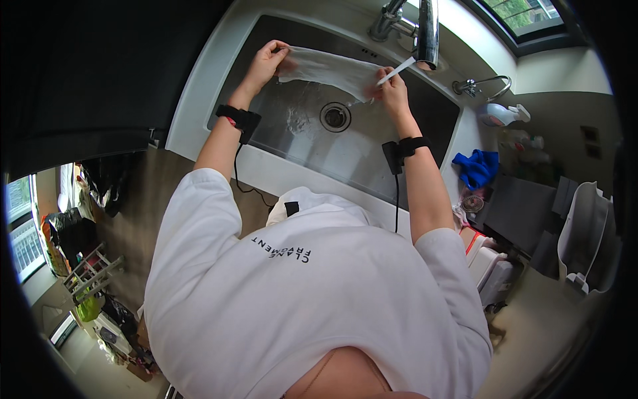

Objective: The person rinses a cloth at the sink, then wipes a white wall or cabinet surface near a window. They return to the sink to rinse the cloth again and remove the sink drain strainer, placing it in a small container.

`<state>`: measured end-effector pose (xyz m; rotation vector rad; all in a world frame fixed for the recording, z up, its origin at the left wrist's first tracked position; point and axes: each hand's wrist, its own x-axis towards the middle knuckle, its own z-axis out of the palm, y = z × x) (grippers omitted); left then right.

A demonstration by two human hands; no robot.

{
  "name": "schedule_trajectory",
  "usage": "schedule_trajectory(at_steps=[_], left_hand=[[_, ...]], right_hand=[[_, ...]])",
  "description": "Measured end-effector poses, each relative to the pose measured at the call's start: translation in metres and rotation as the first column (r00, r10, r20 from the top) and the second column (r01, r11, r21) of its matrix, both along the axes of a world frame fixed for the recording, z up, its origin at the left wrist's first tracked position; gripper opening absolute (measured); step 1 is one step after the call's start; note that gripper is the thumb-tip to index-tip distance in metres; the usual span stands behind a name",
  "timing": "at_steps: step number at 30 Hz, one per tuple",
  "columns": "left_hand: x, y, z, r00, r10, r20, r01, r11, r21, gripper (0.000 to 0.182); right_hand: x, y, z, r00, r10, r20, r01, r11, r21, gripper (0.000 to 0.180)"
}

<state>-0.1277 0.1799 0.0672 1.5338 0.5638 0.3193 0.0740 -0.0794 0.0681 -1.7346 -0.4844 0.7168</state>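
A wet, thin white cloth (331, 70) is stretched between my two hands over the stainless steel sink (319, 159). My left hand (269, 60) pinches its left end, and my right hand (391, 89) grips its right end. From my right hand a narrow white strip (398, 70) sticks up towards the chrome faucet spout (427, 40); whether it is part of the cloth I cannot tell. Water splashes on the sink floor beside the round drain (335, 117). Both my wrists carry black straps with small devices and cables.
Right of the sink are a thin curved tap (486, 86), a spray bottle (501, 114), a crumpled blue cloth (476, 167), a small fan (472, 203) and a grey plastic container (583, 229). The sink's pale rim (279, 167) runs close before my body.
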Motion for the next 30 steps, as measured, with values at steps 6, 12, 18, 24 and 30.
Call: schedule_trajectory(at_steps=[6, 12, 18, 24, 30], left_hand=[[0.034, -0.043, -0.018, 0.993, -0.105, -0.049, 0.104, 0.994, -0.032, 0.014], [0.075, -0.108, -0.028, 0.962, -0.265, -0.068, 0.243, 0.941, -0.235, 0.016], [0.090, -0.137, -0.022, 0.943, -0.324, -0.078, 0.284, 0.905, -0.317, 0.018], [0.079, -0.126, -0.009, 0.963, -0.253, -0.096, 0.213, 0.927, -0.309, 0.019], [0.045, -0.088, 0.001, 0.985, -0.122, -0.126, 0.095, 0.974, -0.206, 0.019]], right_hand=[[0.022, -0.056, -0.008, 0.998, -0.039, 0.045, 0.040, 0.999, -0.022, 0.024], [0.034, -0.134, -0.007, 0.953, -0.195, 0.230, 0.207, 0.978, -0.028, 0.027], [0.034, -0.168, -0.005, 0.912, -0.292, 0.288, 0.302, 0.953, 0.012, 0.026], [0.032, -0.148, -0.006, 0.935, -0.279, 0.219, 0.287, 0.958, -0.007, 0.026], [0.022, -0.095, -0.009, 0.953, -0.173, 0.250, 0.178, 0.984, 0.003, 0.025]])
